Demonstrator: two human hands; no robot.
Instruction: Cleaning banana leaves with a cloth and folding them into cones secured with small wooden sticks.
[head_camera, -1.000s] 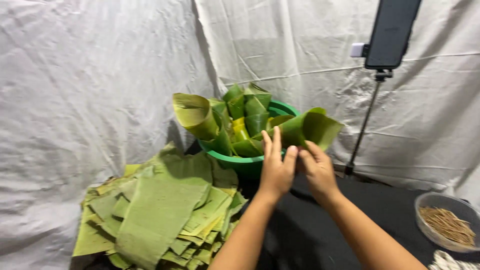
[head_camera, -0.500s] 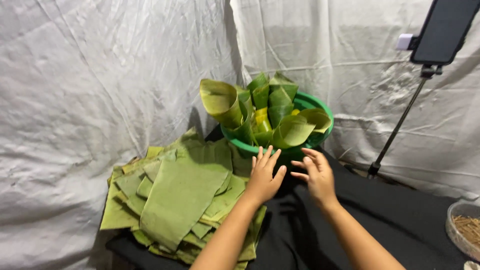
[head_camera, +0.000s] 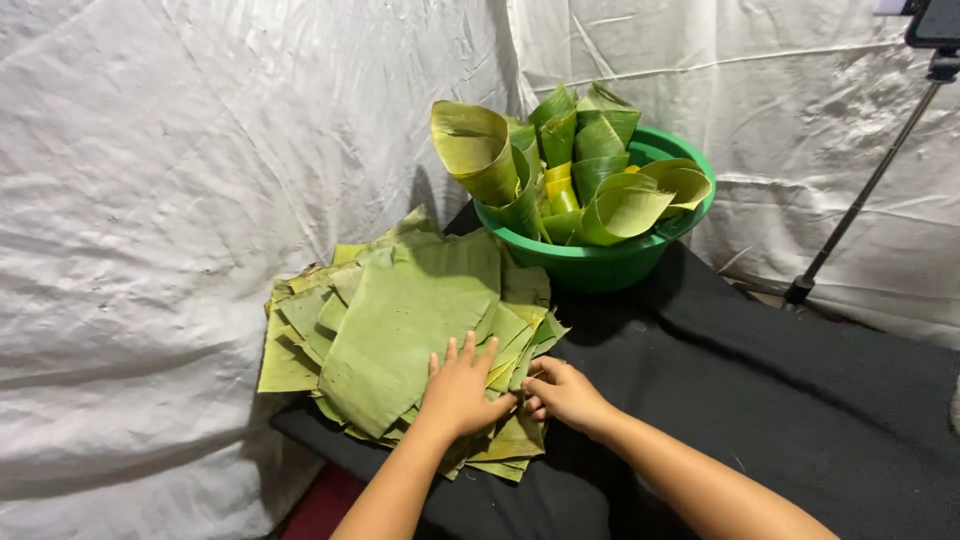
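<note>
The left hand (head_camera: 460, 388) is lying flat, fingers spread open, on the near edge of the leaf stack (head_camera: 400, 330) sitting on the black tabletop (head_camera: 760, 400). The right hand (head_camera: 562, 393) is pinching the stack's right edge with curled fingers. Behind, a green bowl (head_camera: 600, 262) is holding rolled leaf cones (head_camera: 560, 160).

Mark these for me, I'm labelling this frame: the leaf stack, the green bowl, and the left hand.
leaf stack (head_camera: 400, 320), head view, on the broad top leaf.
green bowl (head_camera: 600, 265), head view, on its front outer wall.
left hand (head_camera: 460, 388), head view, on the back of the hand, flat on the stack.
</note>
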